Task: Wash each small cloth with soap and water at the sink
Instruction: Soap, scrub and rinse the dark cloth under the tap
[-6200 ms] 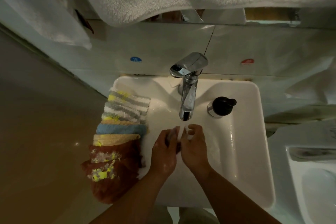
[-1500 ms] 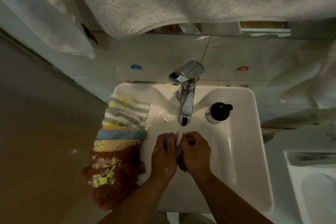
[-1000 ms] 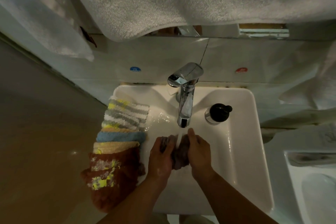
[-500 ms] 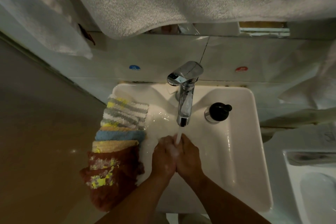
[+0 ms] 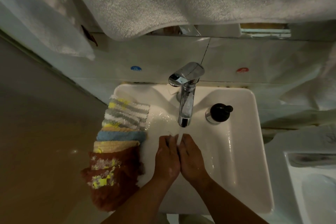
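Head view, at the sink. We note the left hand [image 5: 167, 158] and right hand [image 5: 190, 156] pressed flat side by side in the middle of the white ceramic sink [image 5: 254, 132]. Their fingertips sit under the thin stream of water [image 5: 179, 137] running from the chrome single-lever faucet [image 5: 186, 96].

Change: a second ago the hands were parted and a small grey cloth showed between them. Now they have closed together and the cloth is out of sight. We judge it is trapped between the palms, but we cannot tell whether any fingers curl round it.

Reading: this looks like the rub or squeeze stroke of washing under running water, so this one cloth is mid-wash, not finished.

Remaining items: the overlapping row of small terry cloths [image 5: 123, 123], striped grey-yellow, blue, tan and rust-brown, lies along the sink's left edge, with its near end hanging over the near-left corner. We judge these are either waiting or already done; which, we cannot say.

The black-topped pump soap dispenser [image 5: 219, 113] stands on the sink's far right ledge, just beside the faucet and clear of both hands.
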Tool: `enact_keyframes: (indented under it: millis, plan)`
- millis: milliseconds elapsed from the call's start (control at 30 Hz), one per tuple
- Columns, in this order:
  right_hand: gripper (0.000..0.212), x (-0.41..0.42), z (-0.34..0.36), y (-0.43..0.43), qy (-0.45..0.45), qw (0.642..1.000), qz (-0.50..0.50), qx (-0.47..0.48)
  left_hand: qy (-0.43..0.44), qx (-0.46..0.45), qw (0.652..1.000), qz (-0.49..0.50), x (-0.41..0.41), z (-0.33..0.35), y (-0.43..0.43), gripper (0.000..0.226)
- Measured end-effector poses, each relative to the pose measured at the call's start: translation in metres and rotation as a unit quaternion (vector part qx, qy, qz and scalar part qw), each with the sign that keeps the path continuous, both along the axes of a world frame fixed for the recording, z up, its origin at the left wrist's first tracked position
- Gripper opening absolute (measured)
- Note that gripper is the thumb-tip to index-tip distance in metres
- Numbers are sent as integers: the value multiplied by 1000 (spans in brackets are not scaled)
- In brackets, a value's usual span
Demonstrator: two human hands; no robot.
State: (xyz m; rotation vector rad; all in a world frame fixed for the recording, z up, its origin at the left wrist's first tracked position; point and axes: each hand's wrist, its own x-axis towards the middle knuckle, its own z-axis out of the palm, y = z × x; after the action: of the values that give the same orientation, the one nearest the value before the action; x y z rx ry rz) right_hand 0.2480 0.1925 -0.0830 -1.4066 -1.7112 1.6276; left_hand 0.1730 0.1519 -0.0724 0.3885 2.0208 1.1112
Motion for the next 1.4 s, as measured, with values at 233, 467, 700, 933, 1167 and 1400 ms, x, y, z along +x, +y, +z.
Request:
enact_keyframes:
  millis: [233,467,700,933,1167,1400]
  plan:
    - [34,-11,-11,7,-135,971,78,183,265,16,958,-110,-10,4,5,15]
    - [55,-13,-4,12,-103,992,-43,-52,-44,-73,995,-43,-6,9,6,47]
    - [18,1,2,-3,13,998,26,-48,-70,3,997,18,-4,0,-6,15]
    - [33,-12,-13,5,-161,982,70,72,260,-45,947,-183,-11,-15,-1,27]
    - [37,-14,-3,10,-97,994,-3,-52,3,-63,997,-45,-11,14,7,43]
    - [38,10,1,36,-178,980,-90,19,5,-34,999,41,-26,-5,-5,23]
